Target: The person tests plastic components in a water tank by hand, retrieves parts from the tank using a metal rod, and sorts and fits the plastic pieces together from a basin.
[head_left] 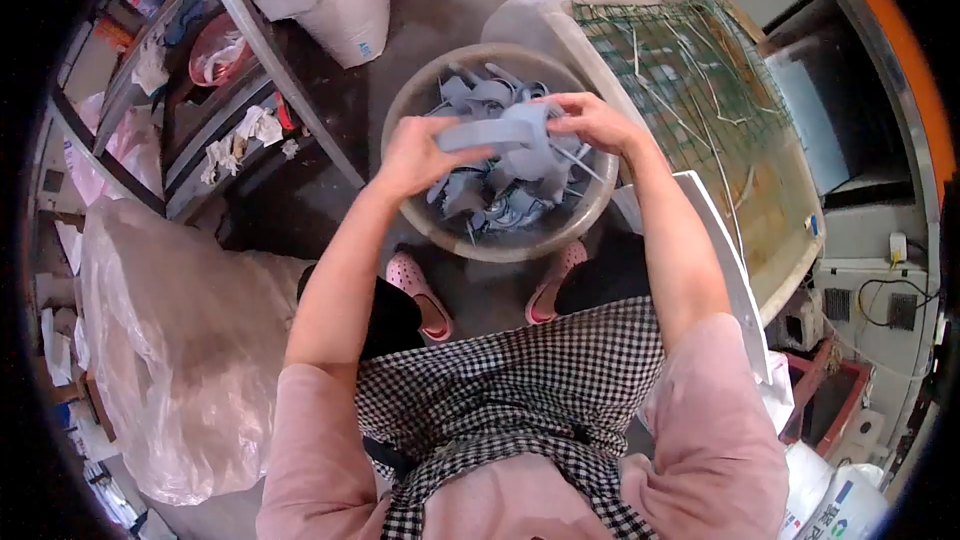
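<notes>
Here's the left hand (pixel 416 154), over the tub (pixel 505 250), gripping one end of a grey plastic piece (pixel 485 136)! Right hand (pixel 598 124), fingers half curled, holds its rounder end, right above loose grey parts (pixel 497 212) inside the tub.

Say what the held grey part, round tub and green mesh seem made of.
Grey part: probably moulded plastic, satin, smooth and evenly coloured. Round tub: likely plastic, dull, with a smooth rounded rim. Green mesh: thin matte strands, plastic or coated wire.
</notes>
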The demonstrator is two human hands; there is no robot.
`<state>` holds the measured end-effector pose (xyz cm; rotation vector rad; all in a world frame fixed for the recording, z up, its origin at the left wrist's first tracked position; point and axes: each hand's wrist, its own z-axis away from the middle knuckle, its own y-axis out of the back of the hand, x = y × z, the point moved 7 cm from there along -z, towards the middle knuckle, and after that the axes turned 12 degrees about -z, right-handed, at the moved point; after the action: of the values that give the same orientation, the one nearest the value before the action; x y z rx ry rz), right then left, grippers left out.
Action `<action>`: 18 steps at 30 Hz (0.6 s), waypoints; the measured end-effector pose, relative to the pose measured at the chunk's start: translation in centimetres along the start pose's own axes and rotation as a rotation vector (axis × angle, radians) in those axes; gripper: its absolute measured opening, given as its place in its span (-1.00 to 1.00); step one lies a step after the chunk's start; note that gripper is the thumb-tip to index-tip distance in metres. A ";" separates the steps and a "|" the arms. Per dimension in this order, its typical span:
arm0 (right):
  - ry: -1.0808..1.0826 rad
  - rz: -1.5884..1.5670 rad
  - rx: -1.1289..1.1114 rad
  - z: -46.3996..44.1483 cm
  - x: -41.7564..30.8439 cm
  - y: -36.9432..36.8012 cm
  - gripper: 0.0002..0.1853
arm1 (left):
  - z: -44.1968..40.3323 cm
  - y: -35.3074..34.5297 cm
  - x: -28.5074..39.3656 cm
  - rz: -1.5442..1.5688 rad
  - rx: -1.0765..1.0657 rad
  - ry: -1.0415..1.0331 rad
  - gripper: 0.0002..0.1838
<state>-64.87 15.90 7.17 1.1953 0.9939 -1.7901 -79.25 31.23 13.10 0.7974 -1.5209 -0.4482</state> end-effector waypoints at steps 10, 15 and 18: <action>0.189 0.375 0.268 -2.3 0.5 -2.0 -0.69 | -0.4 0.0 -2.8 -0.319 0.164 0.032 -0.82; 0.214 0.404 0.317 -2.4 1.4 -1.5 -0.70 | 0.2 -0.2 -2.9 -0.400 0.311 0.044 -0.88; 0.195 0.454 0.330 -2.2 1.0 -1.5 -0.71 | 0.5 -0.8 -2.4 -0.421 0.326 0.004 -0.86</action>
<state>-65.72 18.38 5.92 1.6726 0.4790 -1.5239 -79.69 32.31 10.83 1.3861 -1.4402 -0.5111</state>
